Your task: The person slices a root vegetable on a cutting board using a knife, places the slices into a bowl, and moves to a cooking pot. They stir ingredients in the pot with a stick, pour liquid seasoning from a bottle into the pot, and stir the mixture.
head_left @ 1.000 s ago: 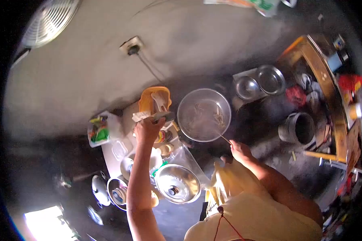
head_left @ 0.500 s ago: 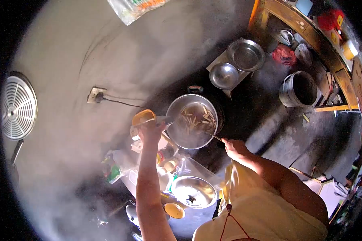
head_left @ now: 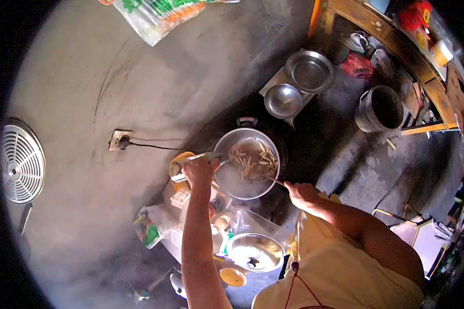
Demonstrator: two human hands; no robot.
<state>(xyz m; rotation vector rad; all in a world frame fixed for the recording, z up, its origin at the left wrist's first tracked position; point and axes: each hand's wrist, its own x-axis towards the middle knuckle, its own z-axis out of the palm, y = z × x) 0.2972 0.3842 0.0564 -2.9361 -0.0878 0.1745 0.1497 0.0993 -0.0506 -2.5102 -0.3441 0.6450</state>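
A wide metal pan [head_left: 227,181] holds pale strips of food [head_left: 245,162] in brownish liquid, with steam over it. My right hand [head_left: 303,194] is closed around the handle of a thin-handled cooking utensil [head_left: 276,180]; its far end is in the pan among the strips. My left hand [head_left: 200,171] is closed at the pan's left rim. A greyish, metallic-looking piece sticks out from its fingers toward the pan, but I cannot make out what it is. Against that hand's left side stands an orange-rimmed container [head_left: 176,160], partly hidden.
Below the pan, a shiny metal lid [head_left: 265,251] and an orange-yellow bowl [head_left: 233,277] sit among plastic bags. Two metal basins [head_left: 309,72] [head_left: 283,101] stand beyond the pan. A dark bucket [head_left: 368,110] is at right. A cord runs from the wall socket [head_left: 119,140].
My left hand has shifted slightly right and down, and the orange-rimmed container now shows lower beside it. The right hand keeps its hold. The whole view has tilted a little.
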